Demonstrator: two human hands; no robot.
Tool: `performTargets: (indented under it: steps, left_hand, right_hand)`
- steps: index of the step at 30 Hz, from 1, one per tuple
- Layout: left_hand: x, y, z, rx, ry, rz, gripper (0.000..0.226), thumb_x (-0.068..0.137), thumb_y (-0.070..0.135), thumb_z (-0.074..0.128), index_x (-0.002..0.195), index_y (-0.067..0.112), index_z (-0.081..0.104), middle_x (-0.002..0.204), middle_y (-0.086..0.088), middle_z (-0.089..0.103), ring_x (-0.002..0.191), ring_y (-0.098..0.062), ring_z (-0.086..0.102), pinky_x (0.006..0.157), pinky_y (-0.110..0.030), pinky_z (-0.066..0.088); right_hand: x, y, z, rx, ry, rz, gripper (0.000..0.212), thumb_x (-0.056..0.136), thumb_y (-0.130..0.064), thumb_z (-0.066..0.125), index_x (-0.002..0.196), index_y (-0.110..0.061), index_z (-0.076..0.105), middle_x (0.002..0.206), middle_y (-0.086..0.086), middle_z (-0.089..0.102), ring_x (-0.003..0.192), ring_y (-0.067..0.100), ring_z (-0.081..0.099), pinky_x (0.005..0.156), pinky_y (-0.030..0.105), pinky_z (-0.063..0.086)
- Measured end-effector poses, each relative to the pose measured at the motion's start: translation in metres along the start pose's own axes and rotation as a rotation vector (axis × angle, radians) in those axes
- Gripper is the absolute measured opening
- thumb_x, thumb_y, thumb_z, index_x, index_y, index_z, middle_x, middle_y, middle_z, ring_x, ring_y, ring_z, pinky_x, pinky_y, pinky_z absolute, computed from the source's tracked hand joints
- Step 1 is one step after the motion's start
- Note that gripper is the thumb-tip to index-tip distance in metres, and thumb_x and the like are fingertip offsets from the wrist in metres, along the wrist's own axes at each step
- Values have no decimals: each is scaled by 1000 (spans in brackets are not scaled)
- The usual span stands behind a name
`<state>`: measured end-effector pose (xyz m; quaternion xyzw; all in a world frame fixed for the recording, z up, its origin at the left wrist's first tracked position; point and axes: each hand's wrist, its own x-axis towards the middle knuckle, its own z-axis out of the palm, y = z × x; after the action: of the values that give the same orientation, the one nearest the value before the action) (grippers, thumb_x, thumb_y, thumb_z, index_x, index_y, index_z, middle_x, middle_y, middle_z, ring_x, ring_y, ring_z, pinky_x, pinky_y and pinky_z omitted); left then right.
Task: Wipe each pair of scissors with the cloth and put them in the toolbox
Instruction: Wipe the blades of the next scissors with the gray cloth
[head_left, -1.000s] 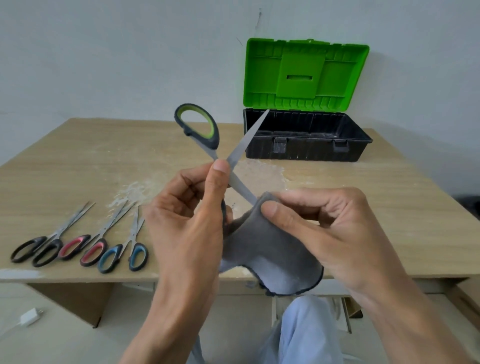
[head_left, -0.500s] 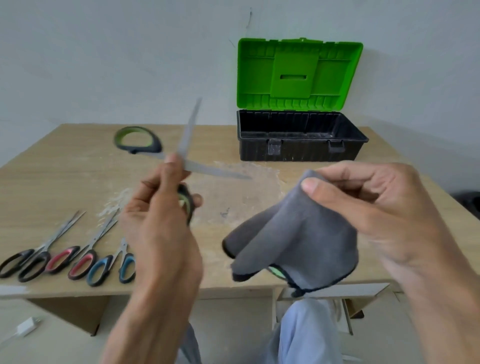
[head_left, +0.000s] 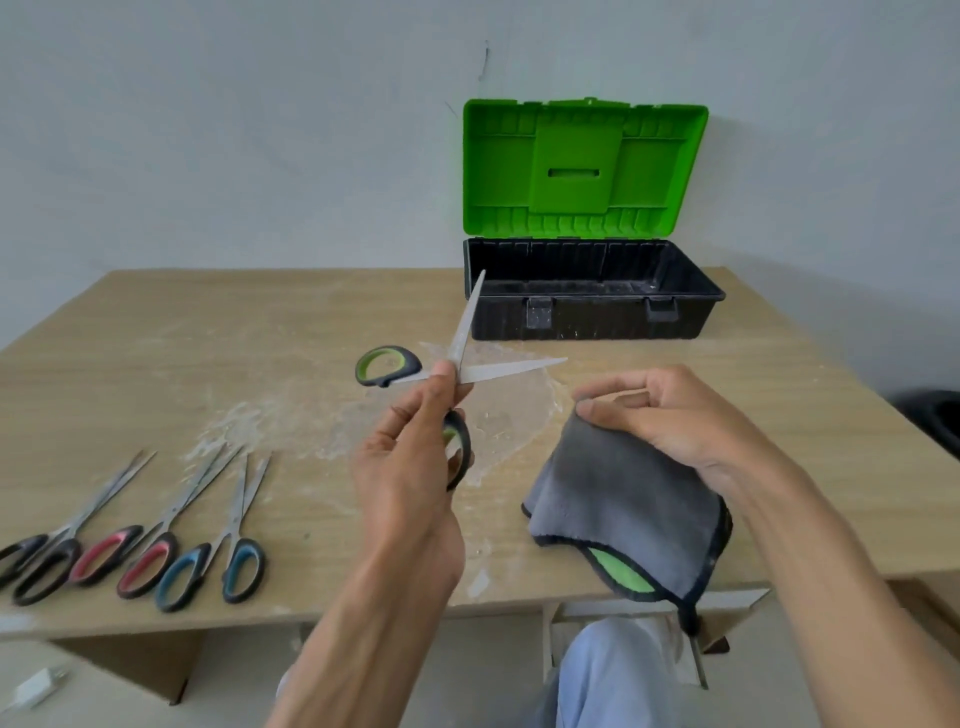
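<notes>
My left hand (head_left: 410, 467) grips the green-handled scissors (head_left: 498, 370) at their pivot above the table, blades spread wide. One blade points up toward the toolbox, the other to the right. My right hand (head_left: 670, 421) pinches the grey cloth (head_left: 623, 514), which hangs down over the table's front edge, apart from the blades. Three more pairs lie at the front left: black-handled scissors (head_left: 36, 566), red-handled scissors (head_left: 124, 558) and blue-handled scissors (head_left: 218, 566). The black toolbox (head_left: 587, 317) stands open at the back, its green lid (head_left: 584, 166) upright.
The wooden table (head_left: 208, 353) has a pale scuffed patch in its middle. A white wall is close behind the toolbox. My knee in light trousers (head_left: 613, 675) shows below the table's front edge. A small white plug (head_left: 36, 686) lies on the floor at left.
The cloth came off the blade as my right hand drew right and lowered toward the table. My left hand swung the open scissors left, then back toward the middle.
</notes>
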<state>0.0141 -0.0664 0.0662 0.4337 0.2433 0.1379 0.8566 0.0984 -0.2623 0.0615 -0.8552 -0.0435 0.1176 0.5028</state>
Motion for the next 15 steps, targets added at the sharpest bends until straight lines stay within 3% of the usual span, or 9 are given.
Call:
performTargets:
  steps: [3,7,9,11,13,15]
  left_hand:
    - [9,-4,3,-15,8,-7,23,82,34,76,97,16,77,76,9,75,65,-2,62,67,-27,47]
    - [21,-7,8,-57,37,-19,23,79,28,79,96,13,76,85,2,78,77,-9,67,68,-27,52]
    - [25,-9,12,-76,45,-27,23,80,24,79,98,9,76,87,-2,78,77,-11,67,56,-24,54]
    - [29,-13,17,-83,45,-35,22,81,21,78,97,7,75,86,-5,76,72,-11,68,50,-21,54]
    - [31,-19,24,-69,42,-43,23,80,22,79,96,6,75,86,-7,76,71,-11,70,51,-22,55]
    - [32,-24,30,-40,34,-54,23,79,23,80,93,5,75,85,-8,77,74,-14,71,55,-25,56]
  right_hand:
    - [18,16,-1,-79,98,26,16,93,-37,78,109,-33,79,101,-1,82,104,18,73,79,27,51]
    - [23,28,1,-410,290,-77,44,97,-38,72,138,-24,64,139,-2,65,131,19,59,104,33,47]
    - [12,22,5,-311,336,-179,32,98,-39,70,128,-26,68,127,-10,68,119,9,64,104,27,52]
    - [-4,12,14,-95,216,-215,24,97,-47,64,112,-29,71,102,-16,75,97,0,69,88,18,57]
    - [-18,0,27,153,17,-188,33,93,-54,61,108,-27,73,94,-8,79,87,8,75,75,24,61]
    - [-25,-10,37,275,-40,-174,29,92,-50,67,110,-28,74,93,-4,82,82,13,78,67,26,61]
